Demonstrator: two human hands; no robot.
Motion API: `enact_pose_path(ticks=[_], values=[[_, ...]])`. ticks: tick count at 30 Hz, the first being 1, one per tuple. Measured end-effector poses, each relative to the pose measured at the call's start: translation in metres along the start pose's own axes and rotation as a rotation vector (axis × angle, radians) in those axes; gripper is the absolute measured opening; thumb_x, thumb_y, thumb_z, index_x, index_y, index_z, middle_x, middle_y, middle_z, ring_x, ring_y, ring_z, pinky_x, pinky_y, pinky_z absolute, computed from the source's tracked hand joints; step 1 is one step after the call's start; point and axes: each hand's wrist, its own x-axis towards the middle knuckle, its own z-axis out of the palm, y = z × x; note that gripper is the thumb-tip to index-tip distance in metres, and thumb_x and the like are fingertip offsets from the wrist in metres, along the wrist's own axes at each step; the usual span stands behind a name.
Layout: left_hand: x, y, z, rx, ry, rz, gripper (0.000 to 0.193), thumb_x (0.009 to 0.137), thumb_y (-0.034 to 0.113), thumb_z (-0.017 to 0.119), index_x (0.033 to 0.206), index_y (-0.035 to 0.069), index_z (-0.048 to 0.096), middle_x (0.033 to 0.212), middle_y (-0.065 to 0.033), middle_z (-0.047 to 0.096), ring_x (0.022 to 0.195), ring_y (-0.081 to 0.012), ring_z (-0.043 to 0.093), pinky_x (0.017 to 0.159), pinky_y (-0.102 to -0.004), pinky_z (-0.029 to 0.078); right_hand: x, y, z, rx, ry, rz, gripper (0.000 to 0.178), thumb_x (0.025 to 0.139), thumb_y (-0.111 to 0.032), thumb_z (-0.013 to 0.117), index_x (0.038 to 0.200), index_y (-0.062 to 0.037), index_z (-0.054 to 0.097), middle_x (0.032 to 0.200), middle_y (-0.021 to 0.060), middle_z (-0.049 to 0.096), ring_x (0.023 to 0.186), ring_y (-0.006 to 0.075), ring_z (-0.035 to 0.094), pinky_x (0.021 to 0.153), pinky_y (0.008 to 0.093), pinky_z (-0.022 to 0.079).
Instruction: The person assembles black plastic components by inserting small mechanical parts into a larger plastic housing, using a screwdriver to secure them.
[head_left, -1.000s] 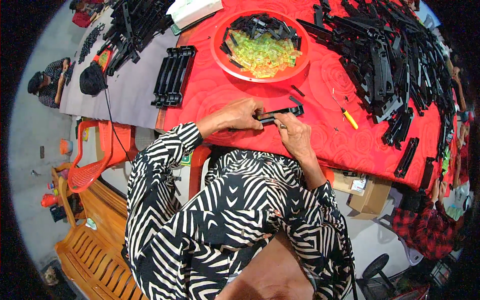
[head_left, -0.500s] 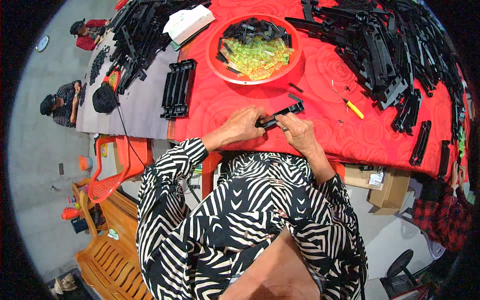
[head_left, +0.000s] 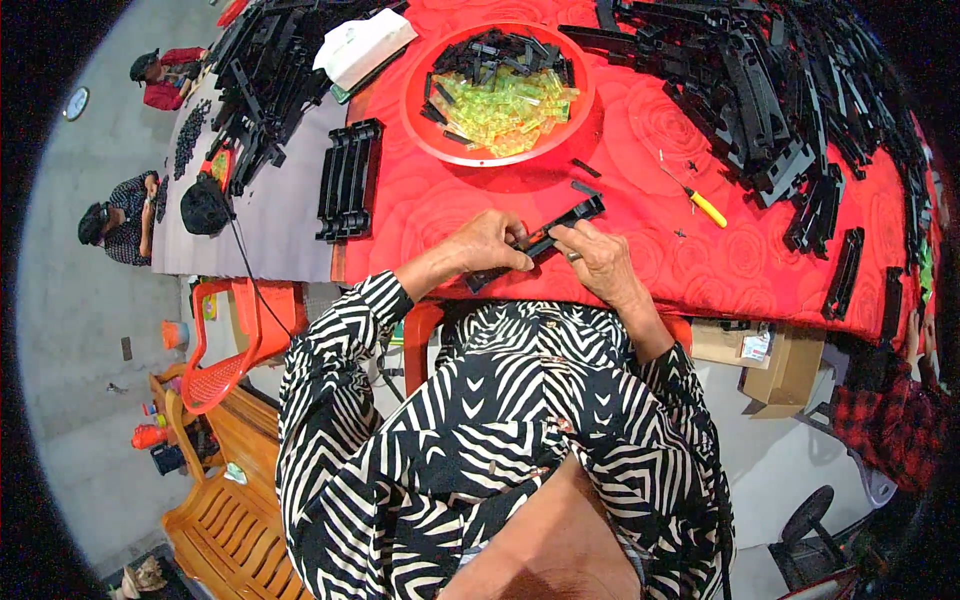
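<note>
A long black plastic part (head_left: 572,217) lies slantwise between my hands over the red tablecloth (head_left: 430,215), near the table's front edge. My left hand (head_left: 492,242) is closed around its lower left portion, whose end sticks out below the fingers. The fingers of my right hand (head_left: 600,262) pinch at its middle; whether they also hold a small piece is hidden. Just beyond the part lie two small black strips (head_left: 586,168). Further off stands a red round basin (head_left: 418,130) with clear yellow-green pieces (head_left: 510,115) and small black pieces (head_left: 495,58) in it.
A yellow-handled screwdriver (head_left: 708,208) lies to the right, below a large heap of black parts (head_left: 750,110). Left are a stack of black parts (head_left: 348,180), a tissue pack (head_left: 362,48) and another black heap (head_left: 262,90). Other people sit at the far left and right.
My left hand has shifted slightly left along the black part, and more of its lower end now shows. My right hand stays at its middle. The whole view has shifted a little.
</note>
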Motion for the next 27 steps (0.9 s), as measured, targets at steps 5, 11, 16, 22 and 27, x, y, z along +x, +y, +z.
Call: enact_pose_path(ticks=[5, 11, 16, 22, 27], values=[[-0.001, 0.002, -0.001, -0.05, -0.016, -0.029, 0.033, 0.062, 0.018, 0.078, 0.084, 0.002, 0.061, 0.068, -0.0017, 0.057, 0.063, -0.0119, 0.051, 0.058, -0.028, 0.042, 0.001, -0.003, -0.002, -0.013, -0.012, 0.023, 0.021, 0.077, -0.007, 0.063, 0.098, -0.009, 0.061, 0.071, 0.0081, 0.052, 0.059, 0.0258, 0.056, 0.049, 0.0356, 0.044], [-0.005, -0.001, 0.006, -0.004, 0.1, 0.043, 0.036, 0.057, 0.023, 0.078, 0.08, 0.002, 0.062, 0.067, -0.0076, 0.06, 0.063, -0.018, 0.056, 0.06, -0.0321, 0.045, 0.002, -0.004, -0.001, -0.023, -0.01, 0.011, 0.022, 0.077, -0.008, 0.064, 0.098, -0.0099, 0.061, 0.071, 0.0079, 0.053, 0.059, 0.0267, 0.057, 0.049, 0.0363, 0.045], [-0.003, 0.0, 0.002, -0.022, 0.096, 0.067, 0.035, 0.057, 0.023, 0.077, 0.079, 0.002, 0.061, 0.067, -0.0082, 0.059, 0.064, -0.0186, 0.056, 0.06, -0.0324, 0.044, 0.001, -0.002, 0.001, -0.006, 0.047, 0.022, 0.024, 0.075, -0.005, 0.064, 0.098, -0.0095, 0.06, 0.071, 0.0083, 0.053, 0.059, 0.0278, 0.057, 0.049, 0.0362, 0.045], [-0.002, -0.005, 0.006, -0.211, 0.083, 0.08, 0.03, 0.059, 0.019, 0.077, 0.075, 0.004, 0.056, 0.065, -0.0016, 0.053, 0.062, -0.0128, 0.05, 0.056, -0.0292, 0.04, 0.001, -0.004, 0.001, -0.021, 0.055, 0.027, 0.023, 0.078, -0.012, 0.064, 0.1, -0.0115, 0.059, 0.073, 0.0075, 0.054, 0.059, 0.0274, 0.058, 0.048, 0.0371, 0.046], [-0.008, -0.002, 0.007, -0.442, 0.073, 0.056, 0.023, 0.068, 0.012, 0.075, 0.077, 0.005, 0.055, 0.069, 0.0022, 0.053, 0.063, -0.0092, 0.048, 0.056, -0.0253, 0.039, 0.0, -0.004, 0.005, -0.003, 0.097, 0.018, 0.026, 0.078, -0.01, 0.063, 0.103, -0.0102, 0.059, 0.073, 0.0087, 0.056, 0.058, 0.0279, 0.058, 0.048, 0.0372, 0.047]])
